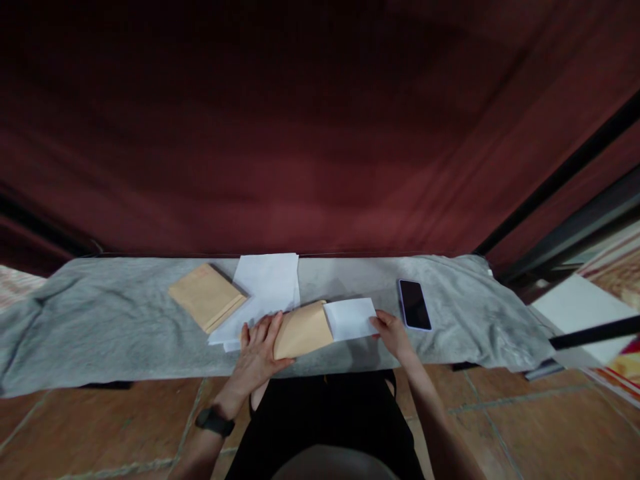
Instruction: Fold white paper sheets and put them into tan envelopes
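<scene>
L hand (260, 348) is lying, partly open w/ fingers loosely spread & thumb apart, over the L end of a flat, tan, rectangular paper envelope (303, 331); can't tell if it's gripping or only pressing. R hand (393, 331) is pinching the R edge of a white, rectangular piece of paper (353, 319) b/w thumb & fingers, nearly closed. The paper's L end is meeting the envelope's R end; how far it's going in, if at all, is hidden. Both are sitting approx. mid-length along a long surface w/ a soft grey fabric cover (150, 357), near its front edge. A stack of large white paper sheets (267, 283) is lying behind & L of the envelope, w/ a small pile of tan paper envelopes (206, 297) overlapping its L side. A dark-screened phone w/ a pale purple edge (415, 305) is lying just beyond the R hand. L wrist is wearing a black watch (215, 422).
</scene>
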{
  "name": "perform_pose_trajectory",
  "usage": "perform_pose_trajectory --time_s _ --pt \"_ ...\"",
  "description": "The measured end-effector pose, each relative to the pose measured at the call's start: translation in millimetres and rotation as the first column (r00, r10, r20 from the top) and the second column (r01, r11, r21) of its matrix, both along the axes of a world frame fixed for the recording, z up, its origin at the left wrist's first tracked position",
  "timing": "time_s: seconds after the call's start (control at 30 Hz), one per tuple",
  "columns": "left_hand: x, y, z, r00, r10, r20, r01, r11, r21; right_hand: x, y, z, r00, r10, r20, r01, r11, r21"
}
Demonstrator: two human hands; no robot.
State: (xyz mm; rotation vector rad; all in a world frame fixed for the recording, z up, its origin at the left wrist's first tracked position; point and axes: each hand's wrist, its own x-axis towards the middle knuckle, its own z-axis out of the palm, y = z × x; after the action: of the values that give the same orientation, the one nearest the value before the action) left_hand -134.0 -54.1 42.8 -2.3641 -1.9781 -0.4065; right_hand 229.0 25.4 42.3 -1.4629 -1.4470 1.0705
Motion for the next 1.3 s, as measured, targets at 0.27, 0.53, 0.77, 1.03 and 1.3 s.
perform_pose_trajectory --time_s 0.27,0.53,0.77,1.03,1.3 --pt "26.9 4.9 5.4 0.996 -0.086 0.027 0.086 0.996 -0.005 -39.1 -6.3 -4.2 0.986 0.143 -0.086 -0.151 0.983 -0.104" --pt "42.4 4.6 5.9 0.985 -0.144 0.1 0.149 0.988 -0.044 -71.7 -17.7 -19.2 0.959 0.171 -0.224 -0.224 0.946 -0.235" --pt "43.3 6.0 4.0 0.976 -0.184 0.115 0.193 0.979 -0.07 -65.2 -14.6 -25.5 0.955 0.194 -0.225 -0.259 0.914 -0.313" --pt "43.1 9.2 7.1 0.977 -0.192 0.09 0.199 0.978 -0.065 -74.2 -18.3 -26.7 0.961 0.17 -0.219 -0.23 0.929 -0.29" --pt "45.3 8.7 10.2 0.976 -0.208 0.064 0.213 0.975 -0.068 -73.1 -25.9 -22.8 0.979 0.058 -0.196 -0.099 0.973 -0.21"
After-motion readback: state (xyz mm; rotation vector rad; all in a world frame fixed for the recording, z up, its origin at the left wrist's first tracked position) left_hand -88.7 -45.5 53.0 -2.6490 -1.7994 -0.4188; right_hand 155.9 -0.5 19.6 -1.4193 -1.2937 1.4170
